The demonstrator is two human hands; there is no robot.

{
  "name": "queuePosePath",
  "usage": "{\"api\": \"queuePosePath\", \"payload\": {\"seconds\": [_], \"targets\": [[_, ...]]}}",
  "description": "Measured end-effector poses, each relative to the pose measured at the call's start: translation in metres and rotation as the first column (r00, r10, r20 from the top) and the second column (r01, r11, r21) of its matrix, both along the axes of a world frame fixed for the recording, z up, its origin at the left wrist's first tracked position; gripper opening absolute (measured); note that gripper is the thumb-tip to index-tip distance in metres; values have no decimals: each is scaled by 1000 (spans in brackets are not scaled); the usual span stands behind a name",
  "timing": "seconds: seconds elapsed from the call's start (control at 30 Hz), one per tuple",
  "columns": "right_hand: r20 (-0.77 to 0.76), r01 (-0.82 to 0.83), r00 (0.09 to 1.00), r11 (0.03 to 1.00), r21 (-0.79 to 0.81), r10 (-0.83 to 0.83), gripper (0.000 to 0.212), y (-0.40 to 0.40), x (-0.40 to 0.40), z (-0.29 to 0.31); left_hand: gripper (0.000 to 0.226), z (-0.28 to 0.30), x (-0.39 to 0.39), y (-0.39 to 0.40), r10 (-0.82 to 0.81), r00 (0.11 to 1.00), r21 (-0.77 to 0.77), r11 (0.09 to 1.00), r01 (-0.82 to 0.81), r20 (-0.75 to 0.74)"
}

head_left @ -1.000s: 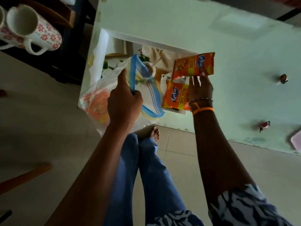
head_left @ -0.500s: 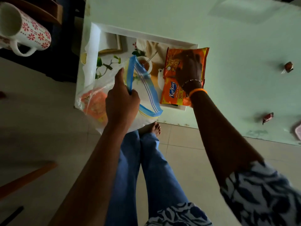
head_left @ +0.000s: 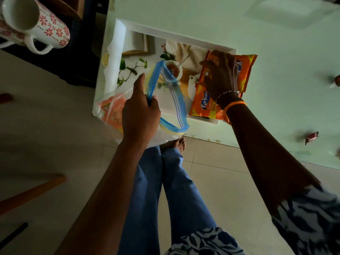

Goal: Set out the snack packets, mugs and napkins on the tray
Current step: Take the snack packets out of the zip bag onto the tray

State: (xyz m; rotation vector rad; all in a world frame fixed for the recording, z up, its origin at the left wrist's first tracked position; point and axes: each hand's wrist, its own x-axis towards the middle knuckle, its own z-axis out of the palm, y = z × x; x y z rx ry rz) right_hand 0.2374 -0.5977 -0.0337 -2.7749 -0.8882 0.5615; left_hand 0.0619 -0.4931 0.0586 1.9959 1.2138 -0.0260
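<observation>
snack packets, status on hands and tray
Left hand pinching zip bag rim. Right hand flat on upper snack packet, second packet on tray. Mugs off tray.

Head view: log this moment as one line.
left hand: holds zip bag open | right hand: flat on snack packets | tray: packets on right side | mugs: off tray

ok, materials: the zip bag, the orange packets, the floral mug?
Zip bag: thin clear plastic film, going by the tray print showing through it, with a blue zip strip along the mouth; left hand grips that rim.
Orange packets: glossy printed film, likely plastic or foil laminate, creased; right hand lies on them.
Floral mug: looks like glazed ceramic, smooth white with red flowers.
</observation>
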Motion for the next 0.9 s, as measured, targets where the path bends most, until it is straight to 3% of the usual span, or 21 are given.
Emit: {"api": "queuePosePath", "payload": {"seconds": [0.07, 0.13, 0.17, 0.2, 0.27, 0.4, 0.5, 0.63, 0.7, 0.83, 0.9], "targets": [[-46, 30, 999, 968, 248, -19, 23, 7, -24, 23, 55, 5, -11, 2, 5, 999, -22, 1000, -4, 37], [-287, 27, 953, 915, 403, 99, 18, 18, -58, 52, 57, 11, -25, 4, -11, 997, -33, 999, 13, 73], [-431, 36, 887, 905, 424, 167, 17, 25, -74, 62, 57, 14, -34, 5, -18, 995, -26, 999, 21, 97], [-552, 34, 804, 908, 417, 223, 19, 33, -89, 69, 57, 18, -43, 7, -20, 992, -15, 1000, 22, 122], [-647, -92, 697, 933, 348, 310, 23, 48, -116, 69, 55, 24, -60, 10, -4, 986, -20, 1000, 8, 164], [-704, -465, 599, 881, 82, 382, 48, 86, -151, 45, 50, 36, -94, 17, 59, 976, 9, 998, -63, 211], [-741, -533, 567, 846, 3, 359, 51, 113, -166, 30, 49, 35, -113, 20, 120, 969, 20, 992, -127, 214], [-700, -597, 595, 800, -56, 394, 38, 134, -189, 16, 49, 30, -122, 20, 194, 954, -28, 981, -192, 228], [-650, -553, 646, 832, -35, 401, 33, 135, -194, 15, 49, 29, -121, 20, 181, 954, -32, 983, -179, 239], [-533, -235, 804, 965, 120, 262, 25, 118, -184, 28, 50, 30, -108, 20, 148, 954, -63, 989, -136, 259], [-475, -69, 863, 973, 221, 169, 22, 100, -171, 39, 51, 31, -97, 21, 140, 956, -71, 989, -126, 258]]}}
